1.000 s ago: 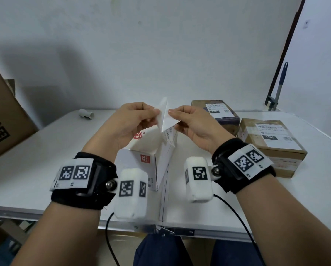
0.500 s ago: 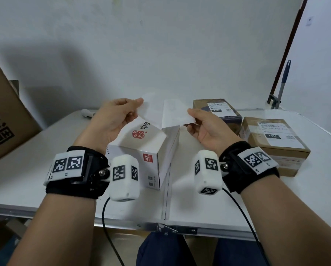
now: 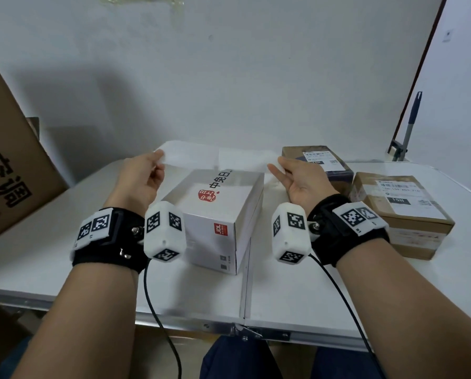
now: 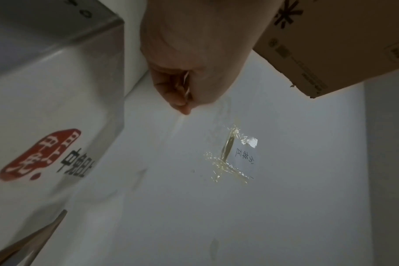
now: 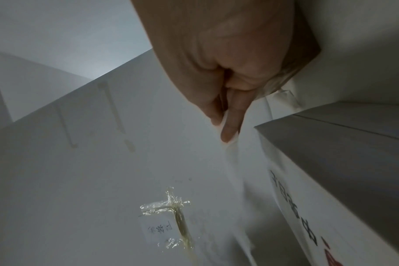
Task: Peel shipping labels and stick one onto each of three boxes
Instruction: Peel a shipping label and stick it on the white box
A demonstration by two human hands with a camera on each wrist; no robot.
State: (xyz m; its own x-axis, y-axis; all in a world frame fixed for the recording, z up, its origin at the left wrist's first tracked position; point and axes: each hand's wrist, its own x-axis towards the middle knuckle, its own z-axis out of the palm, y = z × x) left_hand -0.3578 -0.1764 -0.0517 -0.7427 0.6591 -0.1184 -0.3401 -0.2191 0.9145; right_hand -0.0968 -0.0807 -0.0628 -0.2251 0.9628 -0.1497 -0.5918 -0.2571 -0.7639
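Note:
A white sheet (image 3: 218, 159), label and backing, is stretched flat between my hands above the white box (image 3: 220, 214) with the red logo. My left hand (image 3: 159, 157) pinches its left end and my right hand (image 3: 276, 164) pinches its right end. The two halves meet at a crease over the box's far edge; which half is the label I cannot tell. In the right wrist view the fingers (image 5: 230, 126) pinch the sheet's edge beside the white box (image 5: 330, 162). Two brown boxes (image 3: 316, 162) (image 3: 401, 212) at the right each carry a label on top.
A large brown carton (image 3: 10, 165) leans at the left of the white folding table (image 3: 65, 255). A blue-handled tool (image 3: 413, 119) stands at the back right. Wrist-camera cables hang over the near edge. Old tape (image 4: 230, 153) sticks to the wall.
My hands have moved apart and slightly forward. The sheet, folded up in a peak a second ago, now lies spread out flat between them over the white box.

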